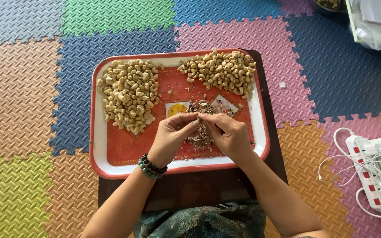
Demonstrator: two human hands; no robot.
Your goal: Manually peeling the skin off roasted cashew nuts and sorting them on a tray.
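A red tray with a white rim (100, 154) rests on a small dark table (199, 187). On its left lies a pile of pale peeled cashews (131, 94). A browner pile of cashews (219, 70) sits at the top right. Brown skin scraps (201, 136) are heaped in the middle. My left hand (170, 136) and my right hand (228, 134) meet above the scraps, fingertips pinched together on one small cashew (198, 116). Bead bracelets ring my left wrist.
Coloured foam puzzle mats (36, 101) cover the floor all around. A white power strip with plugged cables (371, 172) lies at the right. White paper or bags (375, 22) sit at the top right corner. A tiny white bit (282, 84) lies beside the tray.
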